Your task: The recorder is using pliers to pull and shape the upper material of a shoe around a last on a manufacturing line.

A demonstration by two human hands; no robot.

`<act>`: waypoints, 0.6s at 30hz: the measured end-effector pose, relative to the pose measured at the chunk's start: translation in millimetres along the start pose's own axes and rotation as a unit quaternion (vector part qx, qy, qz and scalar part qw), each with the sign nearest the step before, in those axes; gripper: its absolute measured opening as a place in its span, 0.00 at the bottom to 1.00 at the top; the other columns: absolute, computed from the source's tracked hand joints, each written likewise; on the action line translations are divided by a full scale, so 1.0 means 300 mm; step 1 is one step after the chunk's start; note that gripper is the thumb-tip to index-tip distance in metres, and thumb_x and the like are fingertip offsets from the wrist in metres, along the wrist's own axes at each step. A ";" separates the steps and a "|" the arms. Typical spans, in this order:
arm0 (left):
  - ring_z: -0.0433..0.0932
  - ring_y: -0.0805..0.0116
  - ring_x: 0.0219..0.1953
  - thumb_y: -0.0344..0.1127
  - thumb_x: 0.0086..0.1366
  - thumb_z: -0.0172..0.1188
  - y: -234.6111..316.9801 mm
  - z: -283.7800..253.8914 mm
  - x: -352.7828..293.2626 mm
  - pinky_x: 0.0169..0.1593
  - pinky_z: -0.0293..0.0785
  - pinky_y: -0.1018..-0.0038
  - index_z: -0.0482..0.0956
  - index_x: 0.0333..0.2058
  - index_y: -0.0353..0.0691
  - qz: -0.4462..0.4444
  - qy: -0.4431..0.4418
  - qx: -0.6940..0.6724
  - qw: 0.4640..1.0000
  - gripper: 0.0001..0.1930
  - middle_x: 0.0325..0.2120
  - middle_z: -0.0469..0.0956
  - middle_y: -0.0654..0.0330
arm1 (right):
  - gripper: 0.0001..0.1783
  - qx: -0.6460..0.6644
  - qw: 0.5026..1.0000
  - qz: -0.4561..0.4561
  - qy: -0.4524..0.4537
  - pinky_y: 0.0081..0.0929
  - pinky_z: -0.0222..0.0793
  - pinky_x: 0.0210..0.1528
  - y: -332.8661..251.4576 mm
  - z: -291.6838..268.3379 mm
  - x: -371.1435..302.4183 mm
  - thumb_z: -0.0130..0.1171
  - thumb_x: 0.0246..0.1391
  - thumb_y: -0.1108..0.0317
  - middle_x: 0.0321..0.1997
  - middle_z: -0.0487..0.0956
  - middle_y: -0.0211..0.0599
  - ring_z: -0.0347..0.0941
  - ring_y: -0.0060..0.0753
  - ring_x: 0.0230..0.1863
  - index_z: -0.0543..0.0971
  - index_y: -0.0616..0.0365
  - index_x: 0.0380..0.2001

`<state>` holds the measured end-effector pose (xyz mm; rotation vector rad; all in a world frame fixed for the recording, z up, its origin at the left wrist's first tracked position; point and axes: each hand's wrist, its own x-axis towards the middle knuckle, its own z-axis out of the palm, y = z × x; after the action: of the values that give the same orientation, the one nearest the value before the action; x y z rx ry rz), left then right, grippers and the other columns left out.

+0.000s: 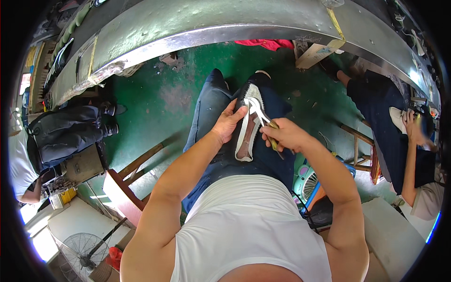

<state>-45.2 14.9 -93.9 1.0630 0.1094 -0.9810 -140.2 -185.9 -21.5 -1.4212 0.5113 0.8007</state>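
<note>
A sneaker [245, 136] with a pale edge, a brownish mesh-like part and white laces [254, 107] lies lengthwise over my lap. My left hand [228, 123] is closed on its left side, with the thumb over the upper near the laces. In my right hand [287, 136] is a brass-coloured hand tool [273, 125], perhaps pliers or scissors. A dark end of it sticks out below the fingers. Its upper end is beside the laces at the shoe's right side; whether it grips a lace I cannot tell. My right fingers wrap around the tool.
A long metal-topped bench [211, 19] curves across the far side. A wooden stool [127, 183] stands at left, a small green fan [306, 182] by my right hip, and a larger fan [84, 251] lower left. Co-workers sit at both sides; the right one handles a pale shoe [397, 118].
</note>
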 end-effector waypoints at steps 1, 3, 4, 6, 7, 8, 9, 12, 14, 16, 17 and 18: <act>0.74 0.66 0.56 0.47 0.66 0.65 0.008 0.007 -0.005 0.61 0.70 0.65 0.60 0.67 0.44 -0.004 0.006 -0.014 1.000 0.36 0.55 0.74 0.60 | 0.11 0.002 1.000 0.007 -0.011 0.19 0.60 0.18 0.012 0.011 0.015 0.56 0.64 0.62 0.25 0.78 0.32 0.67 0.19 0.18 0.76 0.60 0.34; 0.74 0.66 0.55 0.47 0.65 0.65 0.007 0.033 -0.009 0.61 0.70 0.65 0.61 0.67 0.44 -0.012 0.012 -0.032 0.999 0.36 0.54 0.75 0.60 | 0.11 0.027 0.999 -0.012 0.023 0.18 0.58 0.17 0.102 0.077 0.019 0.56 0.65 0.61 0.24 0.77 0.31 0.64 0.17 0.18 0.75 0.58 0.33; 0.75 0.66 0.54 0.47 0.64 0.67 0.020 0.047 -0.006 0.59 0.71 0.66 0.62 0.66 0.42 -0.017 0.032 -0.019 0.999 0.37 0.53 0.76 0.59 | 0.11 0.061 0.996 -0.049 0.039 0.18 0.58 0.17 0.122 0.103 0.019 0.56 0.65 0.60 0.24 0.77 0.30 0.65 0.17 0.19 0.75 0.58 0.34; 0.76 0.67 0.51 0.45 0.63 0.69 0.043 0.075 -0.012 0.56 0.73 0.67 0.64 0.64 0.38 -0.027 0.063 0.009 0.998 0.36 0.50 0.78 0.57 | 0.12 0.126 0.989 -0.072 0.035 0.16 0.56 0.17 0.145 0.104 0.006 0.57 0.65 0.60 0.28 0.77 0.31 0.67 0.18 0.21 0.75 0.59 0.36; 0.76 0.67 0.51 0.45 0.63 0.69 0.043 0.067 -0.010 0.56 0.73 0.67 0.64 0.64 0.38 -0.026 0.062 0.010 0.998 0.36 0.50 0.78 0.57 | 0.12 0.126 0.989 -0.073 0.035 0.16 0.56 0.17 0.155 0.092 0.006 0.57 0.65 0.60 0.28 0.77 0.31 0.67 0.18 0.21 0.75 0.59 0.36; 0.76 0.66 0.51 0.45 0.62 0.69 0.046 0.054 -0.002 0.56 0.73 0.67 0.63 0.64 0.37 -0.052 0.055 0.015 0.997 0.37 0.51 0.77 0.56 | 0.12 0.207 0.977 -0.037 -0.034 0.16 0.59 0.17 0.169 0.061 0.012 0.57 0.65 0.62 0.31 0.78 0.33 0.70 0.20 0.23 0.75 0.61 0.39; 0.76 0.66 0.51 0.45 0.61 0.70 0.051 0.039 0.005 0.56 0.73 0.67 0.63 0.65 0.36 -0.077 0.048 0.020 0.996 0.39 0.51 0.77 0.55 | 0.13 0.286 0.953 -0.002 -0.103 0.15 0.62 0.17 0.180 0.025 0.012 0.57 0.65 0.63 0.33 0.78 0.35 0.73 0.23 0.26 0.75 0.64 0.42; 0.77 0.62 0.52 0.43 0.60 0.69 0.065 0.037 0.016 0.57 0.73 0.65 0.59 0.66 0.31 -0.084 0.059 0.058 0.993 0.42 0.52 0.76 0.49 | 0.20 0.231 0.959 0.029 -0.163 0.20 0.76 0.23 0.145 -0.090 -0.043 0.57 0.65 0.61 0.38 0.79 0.38 0.81 0.31 0.35 0.73 0.67 0.51; 0.78 0.61 0.50 0.42 0.60 0.68 0.059 0.047 0.033 0.56 0.74 0.64 0.59 0.65 0.29 -0.077 0.102 0.080 0.989 0.41 0.51 0.77 0.49 | 0.19 0.161 0.980 0.026 -0.119 0.21 0.76 0.22 0.116 -0.143 -0.095 0.56 0.66 0.61 0.37 0.80 0.38 0.80 0.30 0.34 0.74 0.67 0.50; 0.80 0.62 0.47 0.38 0.63 0.65 0.069 0.072 0.030 0.51 0.77 0.63 0.71 0.55 0.34 -0.078 0.119 0.096 0.985 0.25 0.45 0.80 0.53 | 0.18 -0.025 0.999 0.006 -0.027 0.21 0.74 0.21 0.044 -0.153 -0.120 0.51 0.68 0.57 0.32 0.80 0.37 0.78 0.25 0.30 0.75 0.64 0.45; 0.80 0.62 0.47 0.38 0.63 0.65 0.076 0.092 0.012 0.51 0.77 0.63 0.71 0.55 0.34 -0.080 0.121 0.094 0.985 0.25 0.45 0.80 0.53 | 0.21 -0.034 0.999 -0.034 0.003 0.23 0.73 0.23 -0.014 -0.146 -0.124 0.47 0.69 0.53 0.28 0.80 0.35 0.76 0.20 0.27 0.75 0.62 0.39; 0.80 0.62 0.47 0.38 0.63 0.65 0.085 0.111 -0.007 0.51 0.77 0.63 0.70 0.56 0.33 -0.082 0.109 0.098 0.986 0.26 0.46 0.79 0.53 | 0.22 -0.057 0.991 -0.113 0.048 0.28 0.73 0.26 -0.021 -0.110 -0.106 0.46 0.69 0.52 0.27 0.80 0.38 0.77 0.28 0.27 0.75 0.63 0.38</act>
<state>-40.3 -6.4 -58.0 1.3587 0.2878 -1.0362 -151.3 -223.8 2.5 -1.5973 0.3729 0.5895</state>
